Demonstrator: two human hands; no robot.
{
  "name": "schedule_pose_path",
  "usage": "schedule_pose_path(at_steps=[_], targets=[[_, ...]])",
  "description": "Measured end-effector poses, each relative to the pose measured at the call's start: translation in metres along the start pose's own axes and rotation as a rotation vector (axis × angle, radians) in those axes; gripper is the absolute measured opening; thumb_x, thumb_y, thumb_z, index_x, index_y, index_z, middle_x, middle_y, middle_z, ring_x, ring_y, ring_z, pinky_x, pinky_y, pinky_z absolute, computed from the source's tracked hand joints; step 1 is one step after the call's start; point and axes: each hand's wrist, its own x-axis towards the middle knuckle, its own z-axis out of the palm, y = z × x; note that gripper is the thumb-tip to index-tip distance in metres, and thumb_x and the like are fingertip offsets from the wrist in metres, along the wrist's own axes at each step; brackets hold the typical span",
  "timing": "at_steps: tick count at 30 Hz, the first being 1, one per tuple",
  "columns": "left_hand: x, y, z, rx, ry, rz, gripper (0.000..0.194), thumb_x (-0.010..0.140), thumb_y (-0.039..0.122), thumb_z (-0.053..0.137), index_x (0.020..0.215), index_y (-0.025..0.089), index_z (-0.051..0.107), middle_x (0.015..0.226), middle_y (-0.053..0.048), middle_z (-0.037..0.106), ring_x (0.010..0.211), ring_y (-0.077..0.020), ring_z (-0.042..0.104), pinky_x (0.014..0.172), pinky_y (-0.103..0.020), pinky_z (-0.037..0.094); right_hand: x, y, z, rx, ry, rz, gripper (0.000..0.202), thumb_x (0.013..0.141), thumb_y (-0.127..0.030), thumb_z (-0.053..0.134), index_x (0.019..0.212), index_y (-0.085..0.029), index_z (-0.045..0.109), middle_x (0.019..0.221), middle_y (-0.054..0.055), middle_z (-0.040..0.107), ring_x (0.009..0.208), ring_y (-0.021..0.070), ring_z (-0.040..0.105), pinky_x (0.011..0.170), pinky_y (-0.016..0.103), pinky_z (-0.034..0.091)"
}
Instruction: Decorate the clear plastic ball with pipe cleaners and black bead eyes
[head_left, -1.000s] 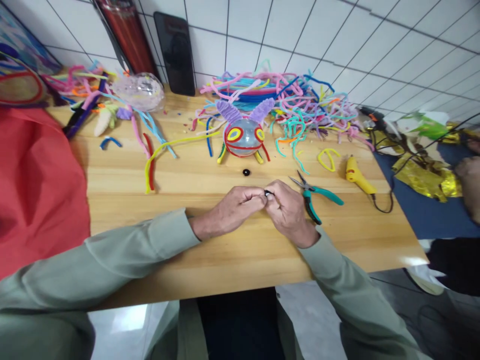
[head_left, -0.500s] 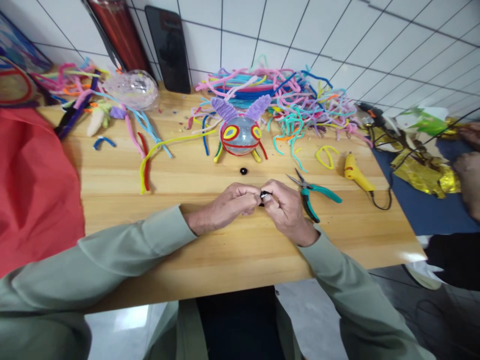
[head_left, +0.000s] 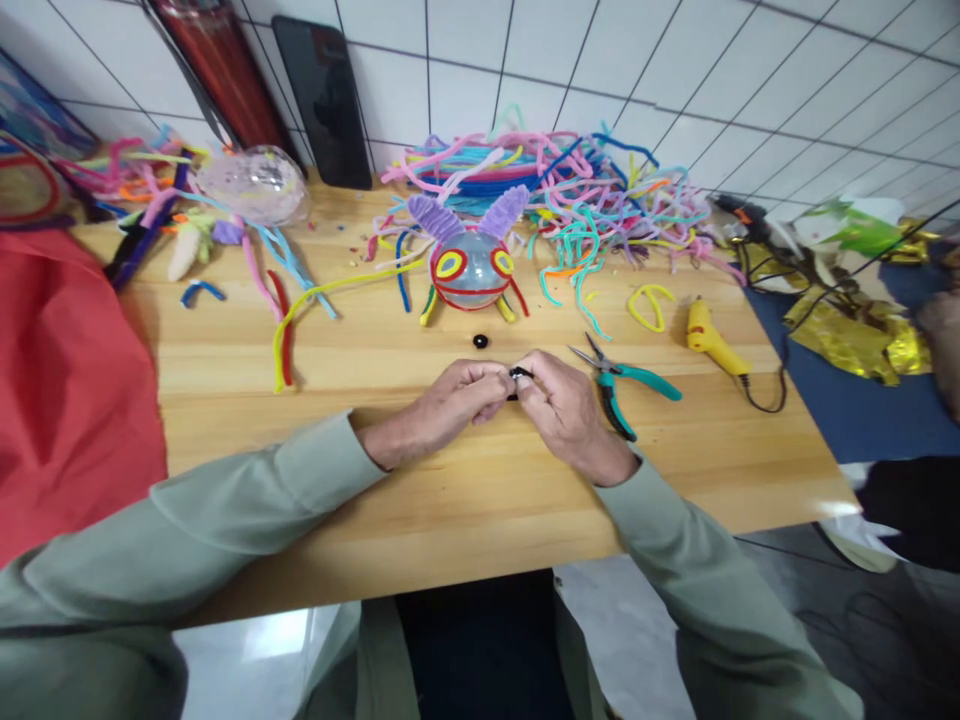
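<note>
My left hand (head_left: pixel 463 397) and my right hand (head_left: pixel 559 405) meet above the table, fingertips pinched together on a small black piece (head_left: pixel 519 373) with a whitish, shiny spot. Fingers cover most of it. Just beyond them a round black bead (head_left: pixel 481 341) lies on the wood. Behind the bead stands a clear ball figure (head_left: pixel 471 262) with purple ears, yellow-ringed eyes and a red mouth line. Pliers with teal handles (head_left: pixel 649 381) rest half open beside my right hand.
Colourful pipe cleaners (head_left: pixel 517 170) are piled along the wall. A yellow glue gun (head_left: pixel 716 343) lies right, red cloth (head_left: pixel 75 390) left. A phone (head_left: pixel 324 105) and a red bottle (head_left: pixel 225 70) stand at the back. Another person's hand (head_left: pixel 941 335) shows at the right edge.
The view has shifted slightly, so most things appear a little further left. Both hands stay pinched on the black piece, which is turned slightly between the fingertips.
</note>
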Motion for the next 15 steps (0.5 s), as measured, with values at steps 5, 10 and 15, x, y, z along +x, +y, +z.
schedule_pose_path(at_steps=[5,10,15], targets=[[-0.001,0.008,0.000,0.217,0.061,-0.020,0.030,0.088,0.044,0.057,0.069,0.021,0.056,0.061,0.005,0.045,0.059,-0.0110,0.038,0.058,-0.028,0.031,-0.001,0.001,0.000,-0.263,-0.037,-0.021,0.018,0.100,-0.014,0.048,0.088,-0.024,0.056,0.079,0.004,0.062,0.076,0.0221,0.054,0.072,0.037,0.039],[0.000,0.011,0.000,0.169,0.033,-0.036,0.028,0.087,0.045,0.059,0.072,0.020,0.059,0.061,0.006,0.041,0.059,-0.0110,0.033,0.057,-0.028,0.028,-0.001,-0.001,0.001,-0.238,-0.010,-0.031,0.021,0.095,-0.011,0.049,0.080,-0.025,0.052,0.075,0.002,0.057,0.072,0.0205,0.050,0.069,0.036,0.036],[-0.002,0.014,0.004,-0.086,-0.034,-0.077,0.025,0.080,0.039,0.063,0.066,0.021,0.051,0.053,0.007,0.040,0.051,-0.0086,0.031,0.052,-0.025,0.026,0.002,-0.004,-0.001,0.105,0.021,0.036,0.019,0.095,-0.013,0.048,0.080,-0.025,0.052,0.072,-0.003,0.052,0.065,0.0158,0.050,0.063,0.032,0.036]])
